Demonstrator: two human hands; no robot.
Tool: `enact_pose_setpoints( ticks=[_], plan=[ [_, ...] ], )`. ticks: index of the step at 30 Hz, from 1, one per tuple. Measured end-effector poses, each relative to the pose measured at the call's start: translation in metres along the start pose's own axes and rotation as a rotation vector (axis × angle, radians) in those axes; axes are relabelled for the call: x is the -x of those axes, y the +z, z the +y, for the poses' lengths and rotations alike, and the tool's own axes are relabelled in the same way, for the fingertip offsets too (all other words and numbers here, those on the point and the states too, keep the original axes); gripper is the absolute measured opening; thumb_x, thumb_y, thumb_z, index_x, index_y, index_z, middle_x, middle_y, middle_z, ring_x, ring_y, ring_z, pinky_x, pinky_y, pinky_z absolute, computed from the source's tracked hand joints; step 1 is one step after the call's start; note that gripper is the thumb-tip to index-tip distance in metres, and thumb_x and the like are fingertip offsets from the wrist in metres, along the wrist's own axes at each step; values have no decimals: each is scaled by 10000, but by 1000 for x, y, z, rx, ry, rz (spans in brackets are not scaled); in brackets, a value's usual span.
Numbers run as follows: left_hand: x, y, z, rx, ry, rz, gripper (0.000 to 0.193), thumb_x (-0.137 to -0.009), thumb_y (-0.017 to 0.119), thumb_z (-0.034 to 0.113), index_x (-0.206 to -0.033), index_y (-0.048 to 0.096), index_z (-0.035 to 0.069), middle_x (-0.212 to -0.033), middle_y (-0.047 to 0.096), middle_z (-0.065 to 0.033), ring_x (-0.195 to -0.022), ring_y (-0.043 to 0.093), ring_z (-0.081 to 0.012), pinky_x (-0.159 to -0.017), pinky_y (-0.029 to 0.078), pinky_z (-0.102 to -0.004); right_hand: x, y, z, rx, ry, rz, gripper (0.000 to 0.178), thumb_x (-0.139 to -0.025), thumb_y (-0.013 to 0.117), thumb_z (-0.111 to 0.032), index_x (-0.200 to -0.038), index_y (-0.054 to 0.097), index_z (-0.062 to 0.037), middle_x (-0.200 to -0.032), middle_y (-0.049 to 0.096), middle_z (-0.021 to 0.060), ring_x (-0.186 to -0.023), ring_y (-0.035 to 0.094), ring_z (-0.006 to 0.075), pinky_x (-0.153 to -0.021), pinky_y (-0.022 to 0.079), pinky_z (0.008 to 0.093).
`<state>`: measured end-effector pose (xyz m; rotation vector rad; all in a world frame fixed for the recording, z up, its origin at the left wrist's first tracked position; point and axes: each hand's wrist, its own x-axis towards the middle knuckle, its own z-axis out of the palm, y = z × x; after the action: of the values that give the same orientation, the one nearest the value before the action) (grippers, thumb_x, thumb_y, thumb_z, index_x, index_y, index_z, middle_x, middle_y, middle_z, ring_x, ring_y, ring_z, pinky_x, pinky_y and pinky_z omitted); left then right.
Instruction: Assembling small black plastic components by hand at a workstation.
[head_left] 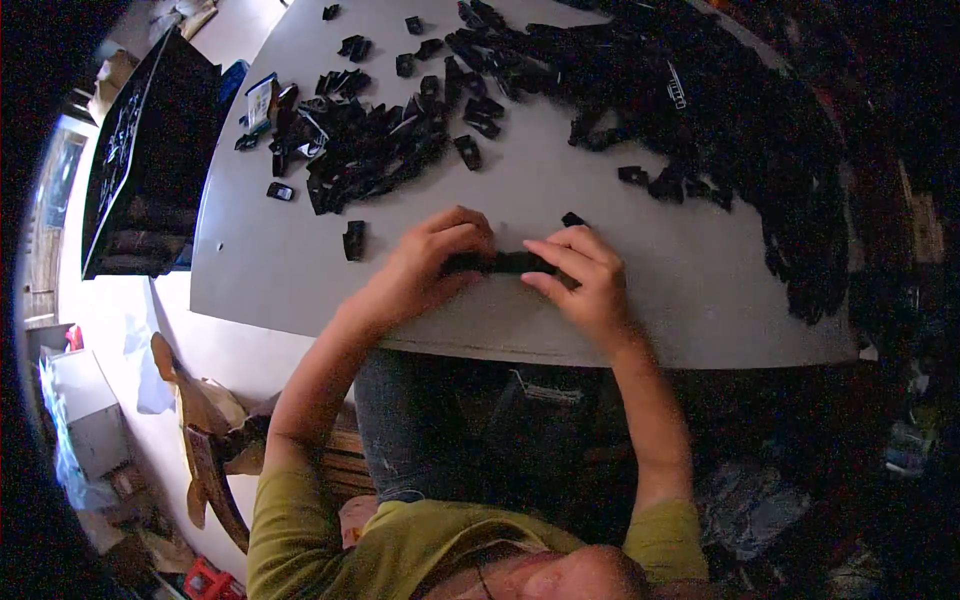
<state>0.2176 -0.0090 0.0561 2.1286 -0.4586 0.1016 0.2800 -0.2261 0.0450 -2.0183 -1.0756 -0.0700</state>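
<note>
Near the front edge of the grey-white table, both my hands are closed on one dark, elongated part. My left hand wraps its left end, and the fingers cover much of it. With thumb and fingertips, my right hand pinches the other end. Just beyond the right hand lies a small black piece. Another black piece rests to the left of my left hand. The held part is too dark to make out its exact kind.
A heap of small black parts sits at the far left, with a packet beside it. A larger black pile curves along the far and right side. A black crate stands off the table's left edge.
</note>
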Motion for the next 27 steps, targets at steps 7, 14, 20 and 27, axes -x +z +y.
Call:
enact_pose_setpoints(
  ticks=[7,14,20,27],
  plan=[
    [2,1,-9,136,-63,13,270,-642,705,39,-876,571,34,-1005,577,-124,-977,559,-309,-855,455,-370,2,-7,-8,88,27,-41,329,-646,750,-98,-953,661,-18,-804,549,76,-719,533,219,-637,439,314],
    [0,-1,-11,261,-54,-65,219,-639,700,37,-823,582,25,-987,595,-125,-962,568,-296,-851,452,-372,5,-10,-10,119,46,-77,321,-640,750,-125,-934,669,-24,-698,510,64,-637,502,220,-593,405,322],
    [2,1,-10,286,-70,-42,190,-644,688,32,-805,588,23,-958,598,-131,-949,569,-298,-837,456,-368,10,-6,-12,150,-34,34,340,-624,755,-161,-922,671,-20,-636,509,55,-572,499,219,-537,394,321],
    [1,9,-15,320,69,-37,265,-605,681,-66,-832,553,-16,-959,574,-131,-926,572,-295,-800,468,-347,5,7,-16,199,-129,-58,346,-620,762,-180,-911,668,-19,-668,541,62,-592,538,234,-535,423,334]
  ],
)
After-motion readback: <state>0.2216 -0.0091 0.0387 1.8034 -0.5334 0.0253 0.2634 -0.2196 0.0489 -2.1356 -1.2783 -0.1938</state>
